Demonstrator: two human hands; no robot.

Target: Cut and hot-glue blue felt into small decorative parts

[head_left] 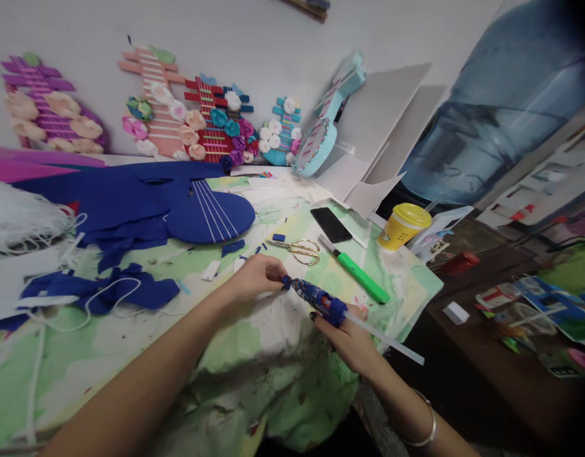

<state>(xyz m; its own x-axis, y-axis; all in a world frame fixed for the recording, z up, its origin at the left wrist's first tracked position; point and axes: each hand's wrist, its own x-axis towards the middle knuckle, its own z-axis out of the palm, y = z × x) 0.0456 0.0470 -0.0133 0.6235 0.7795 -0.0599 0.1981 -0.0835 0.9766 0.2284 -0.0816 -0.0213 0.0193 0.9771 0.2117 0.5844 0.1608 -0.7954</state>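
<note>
Above the near edge of the green-and-white cloth point(144, 355), my right hand point(352, 339) has its fingers wrapped around the blue glue gun point(318, 301), whose clear stick point(387, 336) points out to the right, and my left hand point(259, 276) pinches a small dark blue piece point(286, 282) at the nozzle; the gold scissors point(299, 249) lie just beyond, on the far side

Worktop point(144, 343), green-patterned. Around gold-handled scissors point(302, 252): blue stringed piece point(211, 212), ten o'clock; phone point(331, 225), two; yellow cup point(403, 227), three; green-handled cutter point(361, 277), four.
</note>
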